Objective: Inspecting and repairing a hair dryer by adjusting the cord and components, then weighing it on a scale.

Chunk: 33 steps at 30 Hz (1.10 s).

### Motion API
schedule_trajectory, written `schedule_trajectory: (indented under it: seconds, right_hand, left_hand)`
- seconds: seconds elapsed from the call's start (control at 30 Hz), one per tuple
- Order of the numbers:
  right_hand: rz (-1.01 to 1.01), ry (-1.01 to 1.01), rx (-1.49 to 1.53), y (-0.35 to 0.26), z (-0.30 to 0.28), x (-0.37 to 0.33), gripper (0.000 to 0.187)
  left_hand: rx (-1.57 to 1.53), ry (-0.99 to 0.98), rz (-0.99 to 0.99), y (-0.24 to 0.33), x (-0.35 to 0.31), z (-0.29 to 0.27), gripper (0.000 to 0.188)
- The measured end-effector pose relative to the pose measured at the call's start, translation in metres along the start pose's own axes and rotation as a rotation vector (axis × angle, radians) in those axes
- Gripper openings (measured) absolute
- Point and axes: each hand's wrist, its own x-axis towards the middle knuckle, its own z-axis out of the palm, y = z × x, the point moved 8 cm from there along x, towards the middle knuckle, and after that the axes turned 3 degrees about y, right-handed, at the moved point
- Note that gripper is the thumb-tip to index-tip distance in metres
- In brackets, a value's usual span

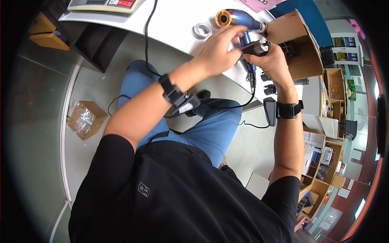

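A blue hair dryer point(240, 18) with a gold ring-shaped end lies on the white table. Its blue handle and black cord run toward me between my hands. My right hand point(273, 64) is closed around a small dark glossy piece point(256, 48) with a pale, shiny end, held just above the dryer's handle. What kind of piece it is, I cannot make out. From the left, my left hand point(221, 49) reaches in with fingers and thumb apart, its fingertips slightly blurred. The thumb is close to the dark piece; whether it touches is unclear.
An open cardboard box point(302, 44) with black parts inside stands right of my hands. A roll of tape point(202, 30) lies left of the dryer. Several black pieces point(269, 89) sit by the table's edge. A scale point(106, 5) is at far left; a black cable point(148, 36) hangs down.
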Motion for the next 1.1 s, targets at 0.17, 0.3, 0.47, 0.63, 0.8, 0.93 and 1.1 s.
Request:
schedule_trajectory:
  seconds: [0.17,0.3,0.47,0.63,0.8,0.93,1.1]
  right_hand:
    - [-0.046,0.029,-0.067,-0.016,-0.011,-0.008,0.034]
    - [-0.015,0.075,-0.204,-0.020,-0.011,-0.011,0.050]
    - [-0.048,0.074,-0.122,-0.022,0.001,-0.005,0.055]
    - [-0.055,0.087,-0.138,-0.015,-0.006,-0.004,0.052]
    - [-0.034,0.024,-0.101,-0.022,-0.008,-0.002,0.051]
    - [-0.099,0.017,-0.239,-0.025,-0.007,0.005,0.052]
    - [-0.112,0.012,-0.301,-0.024,-0.021,0.001,0.051]
  left_hand:
    - [0.452,-0.018,0.022,0.006,-0.016,0.021,0.046]
    - [0.486,-0.093,-0.005,-0.002,-0.012,0.027,0.036]
    - [0.525,-0.107,-0.023,-0.005,-0.014,0.018,0.033]
    - [0.455,-0.160,-0.109,-0.005,-0.012,0.027,0.030]
    - [0.472,-0.176,-0.106,-0.004,-0.010,0.027,0.029]
    - [0.464,-0.150,-0.061,-0.003,-0.012,0.024,0.028]
    - [0.465,-0.158,-0.034,-0.004,-0.009,0.032,0.029]
